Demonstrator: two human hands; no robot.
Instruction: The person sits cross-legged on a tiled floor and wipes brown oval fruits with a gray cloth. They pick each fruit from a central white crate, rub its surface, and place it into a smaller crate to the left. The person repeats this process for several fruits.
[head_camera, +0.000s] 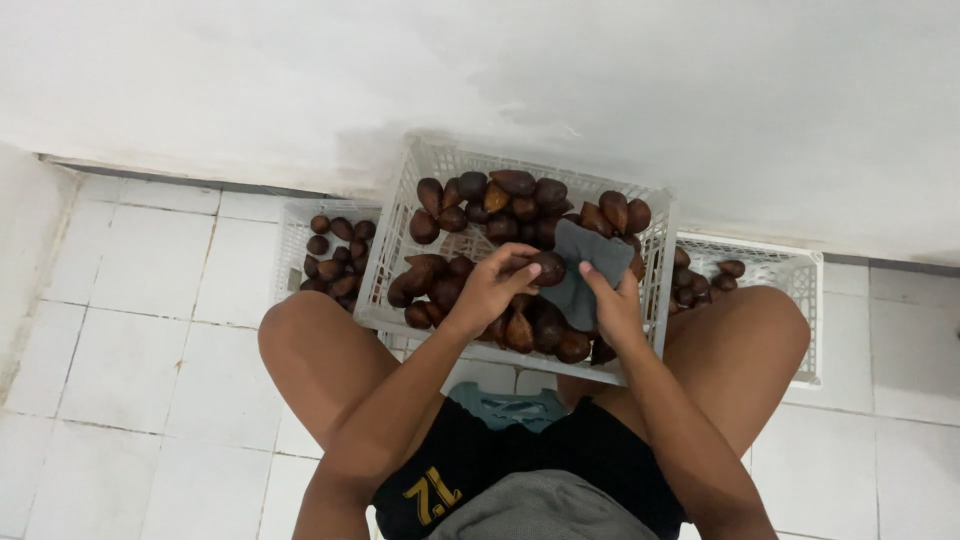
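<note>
Holding: left hand pinched one brown scaly fruit between thumb and fingertips, fingers closed on it, above the middle of the pile.
Wiping: right hand clamped on a grey cloth, fingers curled over its near edge, the cloth pressed against the right side of the held fruit.
Position of fruit: raised just over the heap, touching the cloth, roughly centre of the basket (slightly toward the near side).
Middle basket: white plastic lattice crate, tilted toward the person, propped between the knees, heaped with dark brown pointed fruits.
Left basket: smaller white crate on the floor, partly behind the middle one, with a lower layer of the same fruits.
Right basket: another white crate beyond the right knee, only a few fruits seen at its left end.
Floor: white tiles with dark grout, meeting a pale wall at the far side.
Clothing: black shorts with yellow print, grey top at the near edge.
</note>
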